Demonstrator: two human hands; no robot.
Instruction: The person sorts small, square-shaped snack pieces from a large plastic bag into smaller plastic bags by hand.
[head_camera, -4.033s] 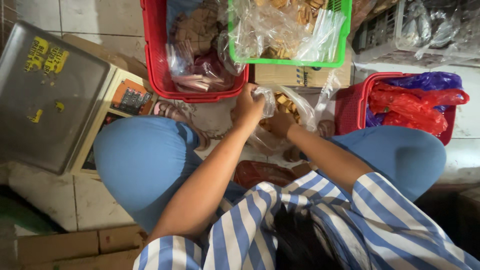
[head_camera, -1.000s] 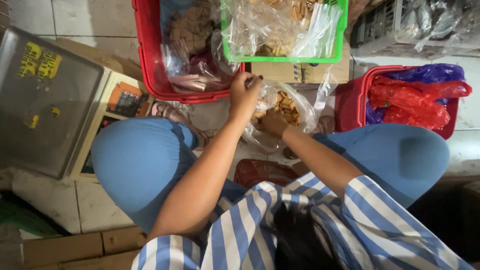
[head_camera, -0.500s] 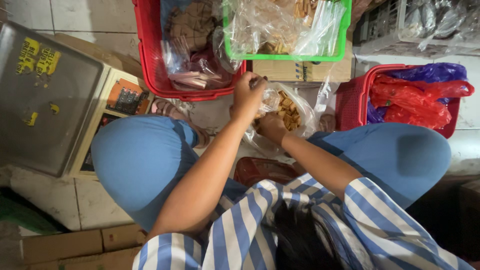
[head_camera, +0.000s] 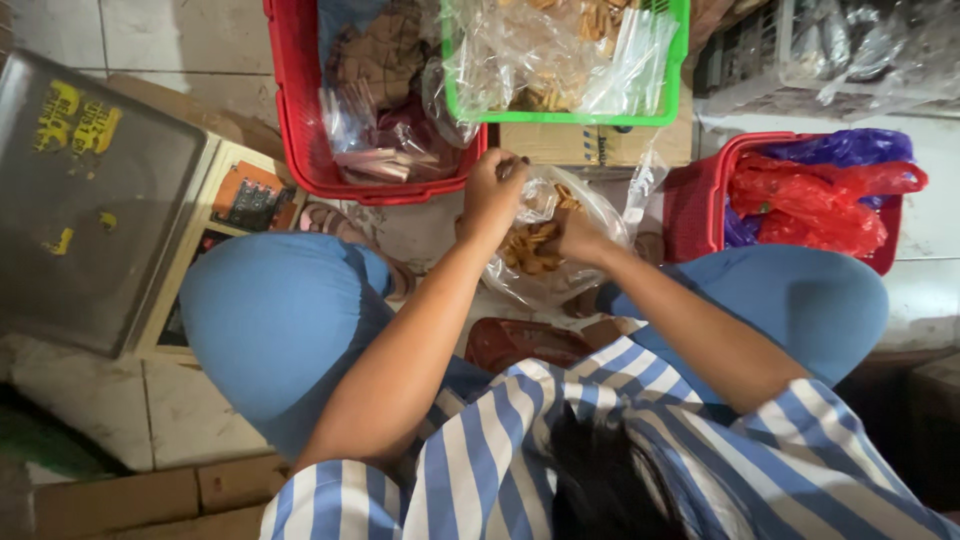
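Note:
I sit on the floor with my knees apart in blue trousers. Between them is a clear plastic bag (head_camera: 560, 250) holding brown fried snacks. My left hand (head_camera: 492, 195) grips the bag's top edge at its mouth. My right hand (head_camera: 577, 238) is pressed against the side of the bag, its fingers partly hidden by the plastic. Just beyond my hands stand a green basket (head_camera: 560, 115) and a red basket (head_camera: 300, 130), both filled with bagged snacks.
A weighing scale with a metal tray (head_camera: 90, 200) stands at the left. A smaller red basket (head_camera: 700, 210) with red and purple plastic bags is at the right. A cardboard box (head_camera: 590, 145) sits under the green basket. A dark red lid (head_camera: 520, 345) lies near my lap.
My hands and the snack bag have shifted slightly to the left and closer together; the left hand stays at the bag's mouth. The baskets have not moved.

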